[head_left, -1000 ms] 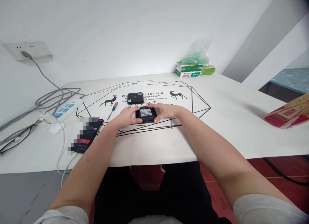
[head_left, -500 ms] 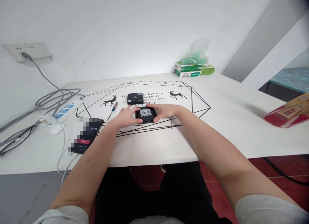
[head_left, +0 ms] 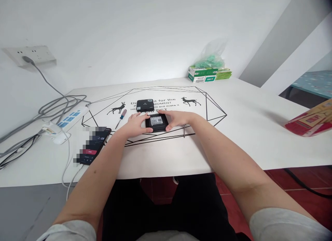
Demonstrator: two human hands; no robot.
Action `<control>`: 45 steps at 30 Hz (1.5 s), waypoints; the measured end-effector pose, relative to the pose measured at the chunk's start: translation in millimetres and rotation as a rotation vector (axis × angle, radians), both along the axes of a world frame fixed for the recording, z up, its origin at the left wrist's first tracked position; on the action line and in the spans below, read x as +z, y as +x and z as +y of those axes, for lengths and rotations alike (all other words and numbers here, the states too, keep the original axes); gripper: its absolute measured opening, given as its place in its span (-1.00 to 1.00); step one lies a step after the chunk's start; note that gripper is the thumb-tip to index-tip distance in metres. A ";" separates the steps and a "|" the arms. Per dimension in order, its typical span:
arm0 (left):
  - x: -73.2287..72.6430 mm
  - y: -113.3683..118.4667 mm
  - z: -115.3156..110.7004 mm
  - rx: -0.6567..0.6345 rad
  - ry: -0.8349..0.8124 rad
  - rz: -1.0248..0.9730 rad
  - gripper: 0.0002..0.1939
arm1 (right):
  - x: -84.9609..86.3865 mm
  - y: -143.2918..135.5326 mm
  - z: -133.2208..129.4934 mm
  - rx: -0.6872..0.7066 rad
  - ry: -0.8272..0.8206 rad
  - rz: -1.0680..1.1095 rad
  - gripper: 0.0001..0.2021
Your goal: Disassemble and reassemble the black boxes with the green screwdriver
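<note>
**benchlurker:** ok so what's going on here? Both hands are on the same thing, right?

**tinkr_42:** yep. There's a small black box (head_left: 156,122) lying flat on the white worktop (head_left: 233,130), white label side up, roughly in the middle of that printed geometric deer design. The left hand (head_left: 136,124) is clamped on its left edge, thumb hooked round the near corner, and the right hand (head_left: 177,118) grips the right edge the same way. So the hands are apart, with the box pinched between them.

**benchlurker:** is it lifted or still down?

**tinkr_42:** can't tell for sure, looks like it sits on the worktop. Just behind it, nearly touching, is a second black box (head_left: 145,105) with a small logo on top.

**benchlurker:** what else is around?

**tinkr_42:** a little screwdriver (head_left: 121,118) with a red handle just left of the left hand, tip pointing toward the person. Further left and nearer is a phone (head_left: 92,150) with its screen lit, a white cable running off it. Past that there's a white power strip (head_left: 69,120) with a tangle of grey cables (head_left: 55,107) going up to a wall socket (head_left: 31,54). Green and white cartons (head_left: 204,74) with a plastic bag on top sit at the far edge, well apart. A red package (head_left: 310,121) is out on the right.
</note>
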State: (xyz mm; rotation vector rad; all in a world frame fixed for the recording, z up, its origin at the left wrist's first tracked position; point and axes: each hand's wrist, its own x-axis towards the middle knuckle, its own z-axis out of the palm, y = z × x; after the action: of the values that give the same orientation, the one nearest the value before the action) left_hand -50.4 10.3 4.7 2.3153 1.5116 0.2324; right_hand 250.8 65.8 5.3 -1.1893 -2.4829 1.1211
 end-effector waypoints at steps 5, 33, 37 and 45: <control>-1.0 -2.6 0.3 -0.019 -0.001 -0.044 -0.14 | 0.7 9.0 1.3 -0.105 0.043 -0.017 0.08; -6.6 -23.8 13.9 0.244 0.177 0.171 -0.31 | 13.0 14.1 -6.4 -0.242 0.282 -0.254 -0.14; -8.9 -32.7 19.4 0.339 0.209 0.228 -0.61 | 27.9 31.4 -2.4 -0.754 0.346 -0.490 -0.38; -14.2 -21.2 23.8 0.351 0.220 0.242 -0.56 | 25.9 36.7 -7.1 -0.702 0.044 -0.640 -0.56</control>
State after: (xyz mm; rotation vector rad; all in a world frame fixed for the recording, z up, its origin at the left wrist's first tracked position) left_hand -71.6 34.1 -9.5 2.2915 2.1104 0.2233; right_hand 287.5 58.7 31.2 -2.4262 -2.0691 0.5345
